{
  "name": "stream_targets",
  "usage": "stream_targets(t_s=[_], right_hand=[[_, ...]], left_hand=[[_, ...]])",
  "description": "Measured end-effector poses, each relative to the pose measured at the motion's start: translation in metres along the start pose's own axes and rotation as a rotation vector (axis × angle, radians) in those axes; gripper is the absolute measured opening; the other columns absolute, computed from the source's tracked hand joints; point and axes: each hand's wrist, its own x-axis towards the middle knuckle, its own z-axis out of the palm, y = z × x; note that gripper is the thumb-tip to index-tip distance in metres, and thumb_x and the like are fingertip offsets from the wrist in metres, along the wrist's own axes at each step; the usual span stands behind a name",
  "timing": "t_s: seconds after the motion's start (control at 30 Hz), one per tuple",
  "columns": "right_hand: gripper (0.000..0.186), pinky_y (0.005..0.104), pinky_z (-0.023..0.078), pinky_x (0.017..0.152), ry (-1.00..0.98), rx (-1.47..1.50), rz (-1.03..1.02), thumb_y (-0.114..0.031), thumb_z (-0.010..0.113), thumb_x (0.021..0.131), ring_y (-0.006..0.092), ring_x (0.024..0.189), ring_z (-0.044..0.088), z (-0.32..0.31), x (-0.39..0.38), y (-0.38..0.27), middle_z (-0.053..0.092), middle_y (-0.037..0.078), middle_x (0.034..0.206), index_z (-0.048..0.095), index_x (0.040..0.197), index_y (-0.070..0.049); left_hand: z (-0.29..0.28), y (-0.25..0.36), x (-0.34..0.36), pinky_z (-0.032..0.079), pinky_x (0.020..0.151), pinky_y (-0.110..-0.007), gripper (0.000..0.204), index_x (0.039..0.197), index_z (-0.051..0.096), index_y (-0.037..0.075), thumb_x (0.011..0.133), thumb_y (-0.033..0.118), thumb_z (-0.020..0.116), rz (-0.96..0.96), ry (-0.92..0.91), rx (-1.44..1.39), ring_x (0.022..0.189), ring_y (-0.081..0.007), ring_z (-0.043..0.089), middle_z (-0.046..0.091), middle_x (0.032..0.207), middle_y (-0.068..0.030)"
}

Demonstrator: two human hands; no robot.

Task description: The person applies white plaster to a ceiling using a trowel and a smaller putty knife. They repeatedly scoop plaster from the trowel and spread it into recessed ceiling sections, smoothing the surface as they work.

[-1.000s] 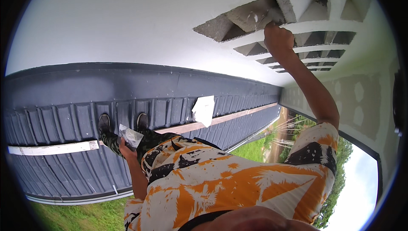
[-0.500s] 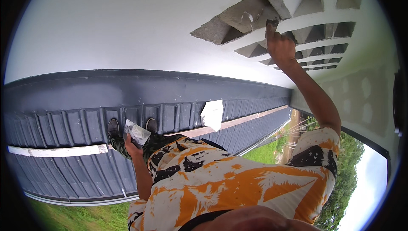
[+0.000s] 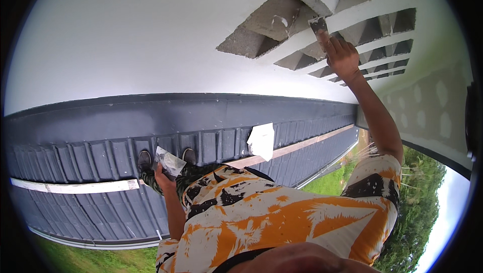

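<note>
My right hand (image 3: 343, 61) is raised at the upper right, its fingers closed around a putty knife (image 3: 318, 25). The knife's dark, smeared blade meets the white edge of an opening in the ventilation block wall (image 3: 307, 35). Inside that large opening, a white smear (image 3: 279, 20) marks the grey surface. Low at the left, my left hand (image 3: 165, 178) grips a flat whitish board (image 3: 171, 161) with grey and white paste on it. My left thumb and fingers are partly hidden by the board.
My shoes (image 3: 145, 158) stand on a dark ribbed metal roof (image 3: 211, 145) along the white wall (image 3: 126, 47). A white irregular sheet (image 3: 261, 141) lies nearby. Wooden planks (image 3: 75, 186) run across the roof, whose outer edge borders grass.
My right hand has turned, so more of the putty knife's blade shows at the opening's edge. The view has shifted slightly; my left hand still holds the board low.
</note>
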Motion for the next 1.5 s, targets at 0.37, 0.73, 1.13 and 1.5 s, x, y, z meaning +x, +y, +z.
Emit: stream_targets(t_s=[0.37, 0.73, 1.13, 1.5], right_hand=[[0.065, 0.03, 0.051, 0.054, 0.064, 0.029, 0.004, -0.005, 0.064, 0.072, 0.0159, 0.062, 0.058, 0.003, -0.016, 0.035, 0.061, 0.002, 0.077, 0.054, 0.136, -0.011], [0.061, 0.0349, 0.052, 0.051, -0.01, 1.168, 0.16, 0.015, 0.063, 0.062, 0.025, 0.063, 0.065, -0.093, 0.019, -0.093, 0.065, 0.013, 0.078, 0.065, 0.118, -0.009], [0.051, 0.0335, 0.049, 0.049, -0.026, 1.108, 0.031, 0.002, 0.072, 0.058, 0.0198, 0.063, 0.062, -0.124, 0.055, -0.141, 0.065, 0.007, 0.078, 0.067, 0.108, -0.009], [0.051, 0.0342, 0.05, 0.053, -0.186, 1.128, -0.105, 0.006, 0.069, 0.057, 0.021, 0.067, 0.063, -0.12, 0.079, -0.133, 0.064, 0.006, 0.076, 0.067, 0.106, -0.009]], left_hand=[[0.035, 0.017, -0.006, 0.051, 0.091, -0.039, 0.03, 0.121, 0.057, 0.001, 0.096, 0.016, 0.049, 0.022, -0.168, -0.002, 0.103, -0.0247, 0.065, 0.065, 0.114, -0.0099], [0.266, 0.067, -0.08, 0.058, 0.075, -0.034, 0.021, 0.112, 0.059, 0.001, 0.094, 0.01, 0.056, 0.038, -0.499, 0.052, 0.084, -0.0193, 0.069, 0.067, 0.101, -0.0094], [0.351, 0.088, -0.141, 0.054, 0.076, -0.028, 0.02, 0.108, 0.062, 0.0, 0.09, 0.008, 0.063, 0.135, -0.691, 0.186, 0.083, -0.0125, 0.066, 0.068, 0.096, -0.0059], [0.348, 0.103, -0.131, 0.05, 0.071, -0.026, 0.014, 0.102, 0.065, 0.002, 0.093, 0.011, 0.061, 0.203, -0.713, 0.271, 0.078, -0.0087, 0.06, 0.067, 0.09, -0.0029]])
